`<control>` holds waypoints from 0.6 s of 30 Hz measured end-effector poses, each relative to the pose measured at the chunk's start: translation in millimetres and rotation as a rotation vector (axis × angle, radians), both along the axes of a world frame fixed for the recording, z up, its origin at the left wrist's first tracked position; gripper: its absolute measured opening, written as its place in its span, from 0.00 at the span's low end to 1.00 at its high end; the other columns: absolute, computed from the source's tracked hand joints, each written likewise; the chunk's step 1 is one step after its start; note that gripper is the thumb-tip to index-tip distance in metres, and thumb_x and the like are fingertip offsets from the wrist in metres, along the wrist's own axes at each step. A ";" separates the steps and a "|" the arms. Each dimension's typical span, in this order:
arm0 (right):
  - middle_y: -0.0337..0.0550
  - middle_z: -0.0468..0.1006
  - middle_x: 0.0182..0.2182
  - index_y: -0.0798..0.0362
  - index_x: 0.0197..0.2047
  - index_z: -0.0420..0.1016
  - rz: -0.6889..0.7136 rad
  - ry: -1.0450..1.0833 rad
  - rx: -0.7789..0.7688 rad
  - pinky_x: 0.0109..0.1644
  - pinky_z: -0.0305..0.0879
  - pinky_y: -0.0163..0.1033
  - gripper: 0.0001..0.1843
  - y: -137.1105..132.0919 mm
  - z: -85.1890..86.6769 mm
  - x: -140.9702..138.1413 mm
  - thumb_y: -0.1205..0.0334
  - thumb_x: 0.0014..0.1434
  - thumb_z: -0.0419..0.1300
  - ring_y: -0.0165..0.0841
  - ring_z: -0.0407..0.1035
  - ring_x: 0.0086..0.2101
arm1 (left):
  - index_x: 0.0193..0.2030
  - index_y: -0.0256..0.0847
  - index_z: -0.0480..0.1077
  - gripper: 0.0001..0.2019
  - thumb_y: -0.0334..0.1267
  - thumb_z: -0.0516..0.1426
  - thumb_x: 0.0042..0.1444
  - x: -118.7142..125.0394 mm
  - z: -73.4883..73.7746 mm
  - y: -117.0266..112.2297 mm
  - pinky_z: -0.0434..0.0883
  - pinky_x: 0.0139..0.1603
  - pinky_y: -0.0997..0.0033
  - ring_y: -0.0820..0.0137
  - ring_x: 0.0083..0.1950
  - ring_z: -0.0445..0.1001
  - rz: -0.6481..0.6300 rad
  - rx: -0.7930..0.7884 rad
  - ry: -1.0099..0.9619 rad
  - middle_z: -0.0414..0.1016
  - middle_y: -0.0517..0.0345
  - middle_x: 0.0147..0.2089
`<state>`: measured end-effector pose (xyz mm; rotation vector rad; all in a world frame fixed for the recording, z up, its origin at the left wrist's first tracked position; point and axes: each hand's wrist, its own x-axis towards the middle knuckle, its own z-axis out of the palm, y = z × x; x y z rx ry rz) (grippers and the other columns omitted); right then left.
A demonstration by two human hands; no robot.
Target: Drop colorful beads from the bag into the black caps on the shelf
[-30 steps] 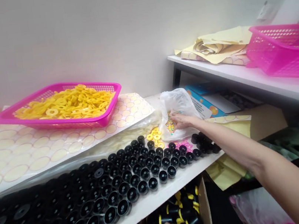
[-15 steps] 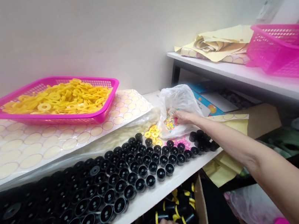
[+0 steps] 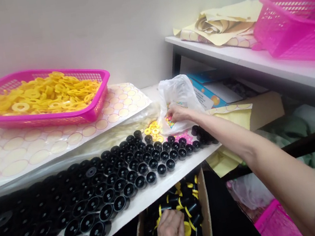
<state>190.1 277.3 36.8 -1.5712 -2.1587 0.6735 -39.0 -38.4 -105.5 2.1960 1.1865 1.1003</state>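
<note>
My right hand [image 3: 177, 113] reaches into a white plastic bag [image 3: 179, 91] of small multicoloured beads [image 3: 170, 122]. Its fingers are bent together at the beads, and what lies between the fingertips is hidden. Low in the view, my left hand [image 3: 170, 230] is curled, knuckles up, over a cardboard box [image 3: 205, 205] of black cylinders with yellow rims [image 3: 192, 209]. Whatever its fingers hold is out of sight beneath it. Rows of open black cups [image 3: 119, 203] cover the white tabletop [image 3: 139, 203] on the left.
Yellow rings [image 3: 153, 129] and pink beads [image 3: 182, 138] lie beside the bag. A pink basket of yellow rings [image 3: 53, 94] stands on a printed sheet at the left. Another pink basket [image 3: 295, 30] and yellow paper [image 3: 228, 16] sit on the raised shelf [image 3: 224, 50].
The view has shifted, moving the tabletop up and left in the picture. My right hand stays in the bag, its fingers slightly repositioned; more of my left hand shows over the box.
</note>
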 end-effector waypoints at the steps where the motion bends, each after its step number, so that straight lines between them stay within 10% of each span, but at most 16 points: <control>1: 0.40 0.75 0.23 0.58 0.29 0.77 -0.005 0.029 -0.012 0.33 0.63 0.34 0.06 -1.7 0.4 3.0 0.66 0.46 0.61 0.32 0.69 0.29 | 0.33 0.37 0.72 0.11 0.26 0.50 0.60 -0.1 -0.6 0.3 0.67 0.32 0.73 0.72 0.29 0.68 0.006 0.009 -0.002 0.70 0.55 0.26; 18: 0.37 0.74 0.26 0.56 0.29 0.77 0.050 0.535 -0.111 0.38 0.62 0.38 0.10 -56.8 25.8 13.4 0.63 0.39 0.64 0.31 0.65 0.30 | 0.29 0.38 0.69 0.09 0.27 0.52 0.59 1.7 14.4 8.5 0.65 0.29 0.75 0.74 0.25 0.64 -0.008 0.101 0.094 0.67 0.60 0.23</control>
